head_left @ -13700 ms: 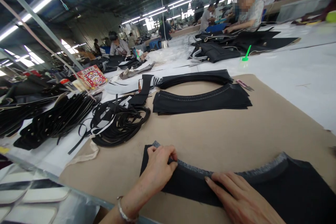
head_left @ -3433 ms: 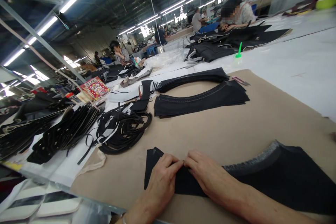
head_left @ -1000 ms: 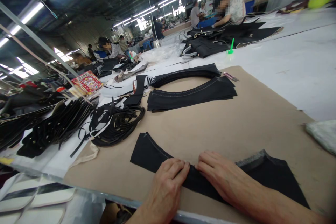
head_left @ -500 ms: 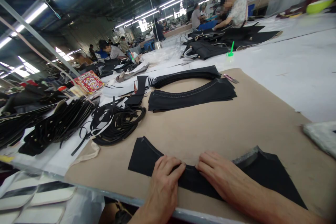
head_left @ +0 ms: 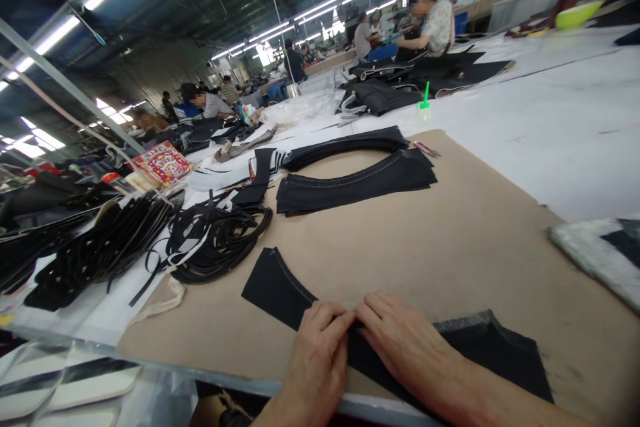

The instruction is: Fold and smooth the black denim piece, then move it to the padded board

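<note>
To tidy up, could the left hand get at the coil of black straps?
Probably yes: the left hand would first have to leave the black cloth, but only that cloth's flat end and brown sheet lie between the hand and the coil of straps.

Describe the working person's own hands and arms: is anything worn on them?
The left hand and right hand wear no gloves, and no rings show. The right forearm shows no sleeve; little of the left forearm is visible.
</note>
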A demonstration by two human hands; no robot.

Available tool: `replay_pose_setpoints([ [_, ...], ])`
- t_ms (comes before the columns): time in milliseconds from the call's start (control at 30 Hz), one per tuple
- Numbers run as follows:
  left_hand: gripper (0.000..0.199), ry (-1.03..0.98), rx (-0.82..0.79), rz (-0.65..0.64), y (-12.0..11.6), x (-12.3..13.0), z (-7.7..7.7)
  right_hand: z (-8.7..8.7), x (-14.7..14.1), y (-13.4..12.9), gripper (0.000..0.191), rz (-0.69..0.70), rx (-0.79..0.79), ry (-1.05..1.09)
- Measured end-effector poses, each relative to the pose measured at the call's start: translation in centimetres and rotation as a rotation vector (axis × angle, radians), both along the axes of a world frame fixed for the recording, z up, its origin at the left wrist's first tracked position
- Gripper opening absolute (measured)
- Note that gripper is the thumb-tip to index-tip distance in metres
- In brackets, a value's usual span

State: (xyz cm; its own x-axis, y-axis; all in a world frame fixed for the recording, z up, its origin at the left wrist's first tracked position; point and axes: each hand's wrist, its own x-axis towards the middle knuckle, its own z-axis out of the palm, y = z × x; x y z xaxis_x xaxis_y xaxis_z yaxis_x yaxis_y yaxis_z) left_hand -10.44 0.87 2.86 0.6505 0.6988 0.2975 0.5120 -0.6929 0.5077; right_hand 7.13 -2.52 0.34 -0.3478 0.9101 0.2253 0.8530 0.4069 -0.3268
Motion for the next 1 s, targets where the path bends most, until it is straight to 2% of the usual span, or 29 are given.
replay_pose_setpoints([
  [100,0.037,-0.03,-0.02,0.004,-0.8,0.6,-0.9,0.6,0.8,-0.2,0.017,0.033,-0.06,0.032],
  [200,0.041,-0.009,-0.04,-0.017,-0.8,0.4,-1.1,0.9,1.8,-0.6,0.018,0.053,-0.108,0.08],
  [467,0.052,0.082,0.008,-0.07,-1.0,0.0,-0.5,1.3,3.7,-1.6,0.028,0.134,-0.192,0.136],
  [667,0.051,0.189,0.073,-0.119,-1.1,-0.3,-0.3,1.2,5.0,-2.0,0.026,0.177,-0.198,0.15],
  [833,0.05,0.166,0.127,-0.115,-1.0,-0.3,-0.4,1.4,5.9,-2.6,0.025,0.173,-0.204,0.134],
  [1000,0.044,0.103,0.198,-0.102,-1.6,1.3,-0.1,1.7,6.1,-2.9,0.026,0.188,-0.185,0.118],
])
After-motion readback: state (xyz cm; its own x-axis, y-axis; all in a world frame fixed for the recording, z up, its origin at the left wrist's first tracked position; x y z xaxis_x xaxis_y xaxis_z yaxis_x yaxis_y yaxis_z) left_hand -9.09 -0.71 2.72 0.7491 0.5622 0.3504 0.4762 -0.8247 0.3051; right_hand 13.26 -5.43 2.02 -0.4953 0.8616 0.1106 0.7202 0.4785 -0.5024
